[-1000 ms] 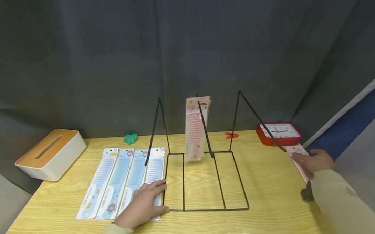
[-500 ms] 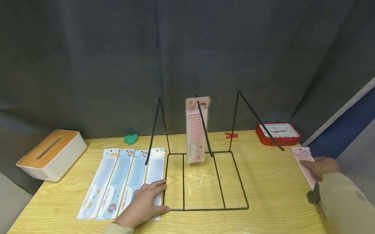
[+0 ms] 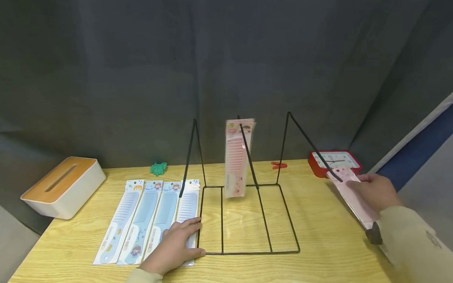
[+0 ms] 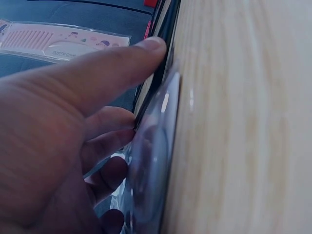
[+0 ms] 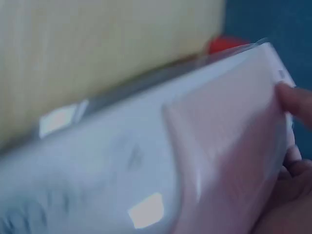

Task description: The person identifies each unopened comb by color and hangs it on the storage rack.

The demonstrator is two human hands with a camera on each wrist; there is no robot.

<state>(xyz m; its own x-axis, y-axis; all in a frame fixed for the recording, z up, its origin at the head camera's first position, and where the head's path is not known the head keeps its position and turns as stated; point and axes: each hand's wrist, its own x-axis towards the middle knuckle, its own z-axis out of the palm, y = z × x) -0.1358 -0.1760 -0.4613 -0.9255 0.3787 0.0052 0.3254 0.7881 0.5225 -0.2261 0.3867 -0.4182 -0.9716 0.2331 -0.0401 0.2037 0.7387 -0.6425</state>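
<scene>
My right hand point(image 3: 379, 192) pinches a packaged pink comb point(image 3: 352, 197) near its top end, thumb on its face in the right wrist view. The package is tilted at the table's right side, and the tip of the rack's right hook overlaps it in the head view. My left hand point(image 3: 174, 245) rests at the front left corner of a black wire rack point(image 3: 253, 253), thumb on the base wire and fingers extended over a packaged blue comb point(image 3: 186, 205). Packaged pink combs point(image 3: 234, 158) hang from the rack's middle hook. The left and right hooks carry nothing.
Three more packaged blue combs point(image 3: 144, 213) lie side by side at the left. Behind them are a tissue box point(image 3: 63, 186) and a bundle of green string point(image 3: 158, 168). A red clip point(image 3: 279, 165) and a red clock point(image 3: 334, 162) are at the back right.
My right hand first drew the packaged pink comb rightward, then brought it up and left toward the rack's right hook. My left hand stays at the rack's corner.
</scene>
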